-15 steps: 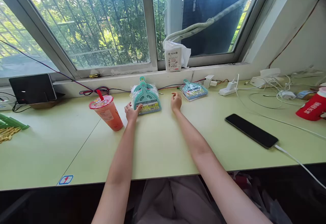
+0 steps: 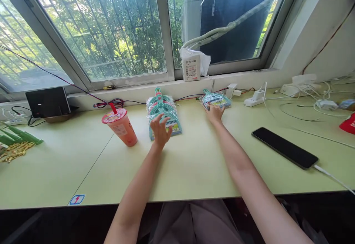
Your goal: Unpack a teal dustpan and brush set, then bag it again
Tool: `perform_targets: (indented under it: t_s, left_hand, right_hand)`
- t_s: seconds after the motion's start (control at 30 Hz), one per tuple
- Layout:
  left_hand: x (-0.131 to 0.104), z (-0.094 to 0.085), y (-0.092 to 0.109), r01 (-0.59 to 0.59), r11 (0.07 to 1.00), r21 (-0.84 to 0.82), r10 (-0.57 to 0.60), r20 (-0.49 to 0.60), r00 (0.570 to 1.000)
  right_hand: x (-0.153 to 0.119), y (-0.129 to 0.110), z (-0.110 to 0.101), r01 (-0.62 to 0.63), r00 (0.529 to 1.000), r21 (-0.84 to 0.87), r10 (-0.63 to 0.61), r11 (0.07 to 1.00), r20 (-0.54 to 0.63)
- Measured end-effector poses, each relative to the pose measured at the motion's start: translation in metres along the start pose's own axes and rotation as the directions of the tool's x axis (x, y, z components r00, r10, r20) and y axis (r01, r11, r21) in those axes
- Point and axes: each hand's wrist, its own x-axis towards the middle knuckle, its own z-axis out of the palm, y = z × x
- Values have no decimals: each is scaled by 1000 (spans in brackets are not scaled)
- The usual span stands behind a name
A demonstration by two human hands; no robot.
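Note:
Near the middle of the desk lies a row of overlapping teal dustpan-shaped packs (image 2: pixel 173 122) in clear plastic, with a yellow label on the front one. My left hand (image 2: pixel 161 130) is over the front pack's left part, fingers apart and curved, holding nothing. Farther right, my right hand (image 2: pixel 215 113) is at the near edge of a smaller group of teal packs (image 2: pixel 217 99); its fingers are spread over that edge. Whether the fingertips touch the plastic cannot be made out. Left of the row stands an orange drink cup (image 2: pixel 122 129) with a red straw.
A black phone (image 2: pixel 285 147) on a white cable lies at the right. Behind it are a power strip (image 2: pixel 254 98) and tangled cables. A tablet (image 2: pixel 48 102) stands back left, near green and tan pieces (image 2: pixel 18 144). A tissue pack (image 2: pixel 192 66) sits on the sill.
The left packs now lie more spread out toward me, with my left hand over the front one. My right hand has moved right to the smaller packs. The view has shifted slightly.

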Motion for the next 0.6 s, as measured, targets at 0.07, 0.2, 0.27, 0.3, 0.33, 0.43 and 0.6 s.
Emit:
perform_targets:
  t_s: [0.07,0.2,0.27,0.3,0.33,0.43,0.6]
  left_hand:
    - [-7,4,17,-239,971,-19,240,21,971]
    - [-20,5,48,-574,817,-53,575,0,818]
    - [-25,6,59,-626,771,-113,634,54,771]
    - [-26,6,64,-642,753,-142,655,71,752]
    - [-27,8,67,-653,738,-169,671,84,737]
    - [-26,11,74,-657,717,-233,689,95,718]
    - [-20,14,81,-424,790,-442,535,159,830]
  right_hand:
    - [-3,-3,-5,31,999,-39,-32,999,-20]
    - [-5,-13,-15,13,996,-94,-21,996,-83]
    - [-4,-17,-20,9,995,-86,-17,996,-98]
    - [-2,-17,-23,2,993,-71,-10,997,-114]
    - [-1,-18,-26,-8,991,-49,2,999,-134]
    - [3,-14,-41,-37,985,0,36,999,-167]
    - [-4,-2,-84,77,975,-107,-97,991,-202]
